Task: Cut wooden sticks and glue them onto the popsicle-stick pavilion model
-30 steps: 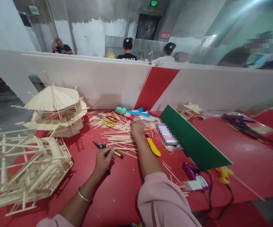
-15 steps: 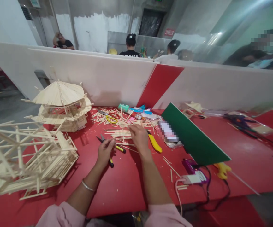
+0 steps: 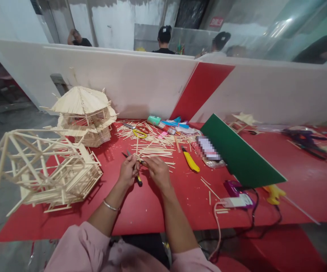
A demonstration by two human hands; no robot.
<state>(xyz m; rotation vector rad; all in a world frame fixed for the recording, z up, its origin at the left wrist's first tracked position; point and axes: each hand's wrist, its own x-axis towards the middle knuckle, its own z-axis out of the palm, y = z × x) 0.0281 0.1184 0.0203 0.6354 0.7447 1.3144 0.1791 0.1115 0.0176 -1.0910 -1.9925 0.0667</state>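
Observation:
My left hand (image 3: 127, 173) is closed round a small pair of cutters (image 3: 138, 180) with black and yellow handles, just above the red table (image 3: 152, 207). My right hand (image 3: 159, 172) sits close beside it and pinches a thin wooden stick (image 3: 137, 145) that stands roughly upright between the two hands. The cutter's jaws (image 3: 126, 154) point away from me, near the stick's lower end. Just beyond the hands lies a loose pile of wooden sticks (image 3: 154, 146).
Left of the hands stand a stick frame model (image 3: 50, 166) and a roofed stick pavilion (image 3: 84, 111). A yellow utility knife (image 3: 191, 160), yellow scissors (image 3: 139, 132), a tilted green board (image 3: 241, 153), a purple device (image 3: 234, 189) and a yellow glue gun (image 3: 273, 192) lie to the right. A white and red partition (image 3: 140, 87) backs the table; people sit behind it.
My right hand drew back from the stick pile with a stick and met my left hand, which lifted the cutters. The camera view tipped downward.

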